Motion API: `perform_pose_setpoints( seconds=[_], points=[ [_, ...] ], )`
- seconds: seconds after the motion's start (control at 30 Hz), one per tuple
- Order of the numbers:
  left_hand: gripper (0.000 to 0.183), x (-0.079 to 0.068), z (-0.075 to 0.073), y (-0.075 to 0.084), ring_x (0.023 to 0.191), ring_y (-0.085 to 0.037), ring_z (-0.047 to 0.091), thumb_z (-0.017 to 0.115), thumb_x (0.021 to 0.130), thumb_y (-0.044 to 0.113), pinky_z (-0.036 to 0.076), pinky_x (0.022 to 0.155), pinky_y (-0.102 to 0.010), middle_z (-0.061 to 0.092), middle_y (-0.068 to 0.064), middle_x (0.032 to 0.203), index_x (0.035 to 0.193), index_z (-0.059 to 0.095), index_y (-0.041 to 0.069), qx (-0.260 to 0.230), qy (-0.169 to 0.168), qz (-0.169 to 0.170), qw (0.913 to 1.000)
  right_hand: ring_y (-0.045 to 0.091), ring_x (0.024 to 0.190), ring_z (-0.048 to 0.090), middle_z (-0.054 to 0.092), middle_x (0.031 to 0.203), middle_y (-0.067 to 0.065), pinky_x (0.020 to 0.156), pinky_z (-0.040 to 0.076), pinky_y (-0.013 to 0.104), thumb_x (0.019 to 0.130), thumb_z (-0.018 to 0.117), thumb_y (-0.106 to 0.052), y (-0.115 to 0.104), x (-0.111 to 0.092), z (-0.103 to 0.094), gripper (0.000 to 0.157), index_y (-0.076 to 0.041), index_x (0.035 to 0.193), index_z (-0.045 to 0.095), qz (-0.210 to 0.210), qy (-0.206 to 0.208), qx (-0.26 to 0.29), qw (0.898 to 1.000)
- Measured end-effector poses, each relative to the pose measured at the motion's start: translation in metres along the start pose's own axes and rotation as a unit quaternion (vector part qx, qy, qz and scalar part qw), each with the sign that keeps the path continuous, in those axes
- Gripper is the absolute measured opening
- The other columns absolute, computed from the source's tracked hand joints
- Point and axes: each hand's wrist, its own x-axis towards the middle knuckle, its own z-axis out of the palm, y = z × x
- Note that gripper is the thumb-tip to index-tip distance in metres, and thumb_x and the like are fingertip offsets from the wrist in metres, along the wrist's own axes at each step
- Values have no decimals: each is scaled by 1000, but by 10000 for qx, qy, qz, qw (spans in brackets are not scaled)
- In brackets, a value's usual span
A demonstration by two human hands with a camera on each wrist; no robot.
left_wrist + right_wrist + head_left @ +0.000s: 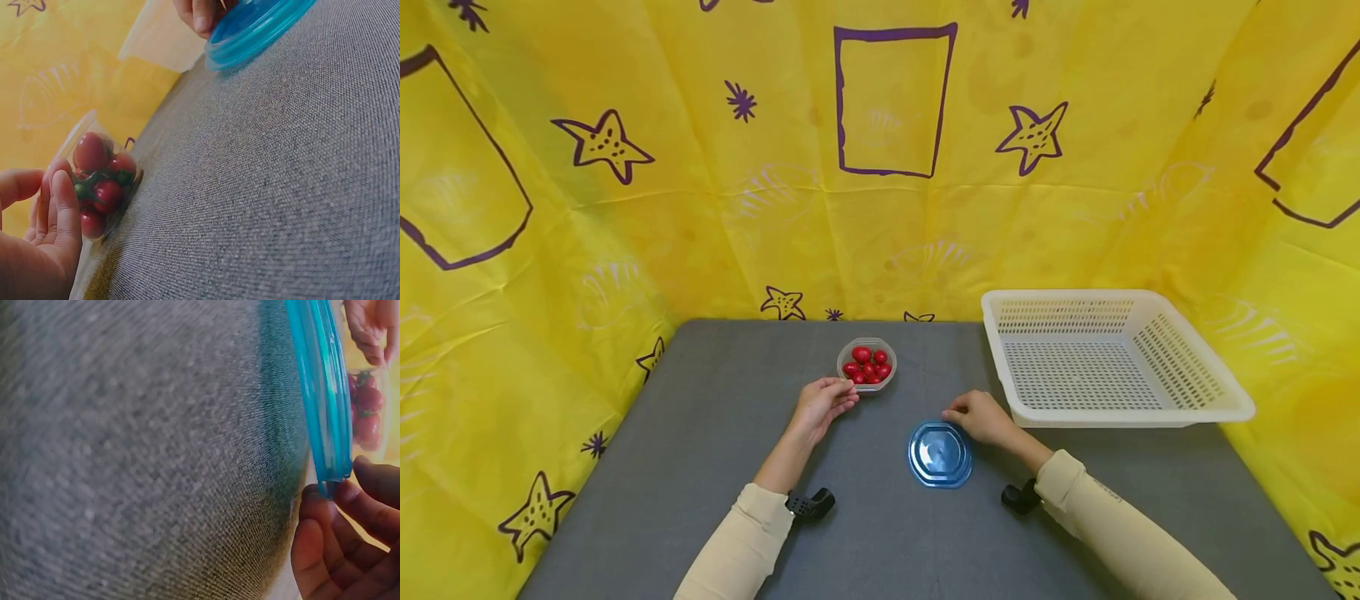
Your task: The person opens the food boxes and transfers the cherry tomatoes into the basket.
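Toward the far side of the grey tabletop (pixel 880 533), left of the white perforated basket (pixel 1120 416), stands a small clear tub (pixel 894 367) with red tomatoes (pixel 868 368) in it, its top uncovered. The person's left hand (pixel 823 406) pinches the tub's near rim, thumb and fingers brought together at its left corner. Nearer the person and to the right, well apart from the tub, is the round blue lid (pixel 939 454); the right hand (pixel 985 417) has its edge between thumb and fingertips — at the far right of the rim, beside the basket. Whether the lid rests fully on the tabletop or is tipped up slightly, I cannot tell.

The step in hand looks like taking hold of both pieces at once, one by each hand. The next move, I judge, calls for a firm pinch on the lid's thin edge, with the lid kept fairly level as it comes up, and for a light but steady left hand — a hard pull on one corner could tilt the tub and roll the tomatoes about.
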Motion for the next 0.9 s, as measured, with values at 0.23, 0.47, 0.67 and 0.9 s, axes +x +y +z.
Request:
perform_pose_setpoints(
  seconds=[0.23, 0.47, 0.67, 0.9],
  points=[
    [14, 1, 1, 1, 64, -10, 67, 63, 93, 7, 58, 65, -23, 68, 0, 72, 103, 60, -3, 58, 70, -76, 9999, 8, 62, 53, 69, 71, 0, 57, 45, 25, 90, 67, -19, -2, -2, -2, 16, -6, 84, 75, -43, 62, -324, 9994],
    [10, -1, 1, 1, 64, -10, 67, 61, 94, 7, 57, 64, -23, 68, 0, 72, 99, 60, -1, 6, 55, -103, 9999, 8, 63, 55, 69, 74, -1, 58, 46, 24, 91, 67, -18, -9, -1, -8, 15, -6, 89, 75, -91, 56, -459, 9989],
    [10, 0, 0, 2, 66, -11, 67, 61, 94, 8, 58, 66, -23, 69, 0, 74, 100, 60, -1, 8, 54, -182, 9998, 8, 66, 58, 69, 74, -1, 61, 48, 26, 90, 67, -17, -22, -2, -19, 13, -8, 87, 75, -466, 142, -565, 9972],
    [14, 1, 0, 4, 68, -11, 67, 61, 94, 8, 58, 68, -23, 68, -1, 76, 105, 58, -1, 21, 6, -222, 9998, 11, 73, 63, 71, 81, 1, 66, 52, 28, 91, 67, -19, -47, 2, -34, 14, -8, 91, 75, -742, 105, -594, 9954]
  ],
)
